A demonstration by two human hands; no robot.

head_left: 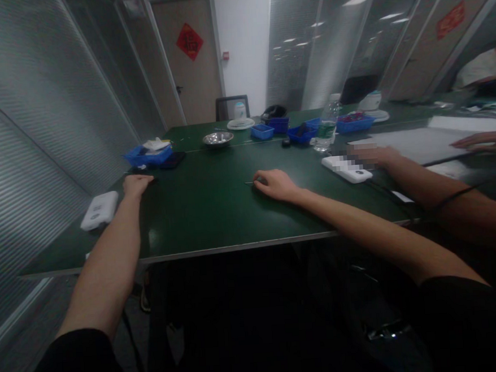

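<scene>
My left hand (136,184) is closed at the left of the green table (199,223), near a blue basket (135,157). A small dark piece (155,180) shows at its fingertips, too blurred to name. Resting on the tabletop near the middle, my right hand (277,185) has its thumb and fingers pinched together. From that pinch a short thin metal piece (248,183) sticks out to the left; its kind is not clear. A flat black object (174,160) lies beyond my left hand.
A white device (101,210) lies left of my left arm, another (349,170) right of my right hand. Further back are a metal bowl (218,140), blue trays (262,131) and a water bottle (327,126). A co-worker's forearms (417,182) reach in from the right.
</scene>
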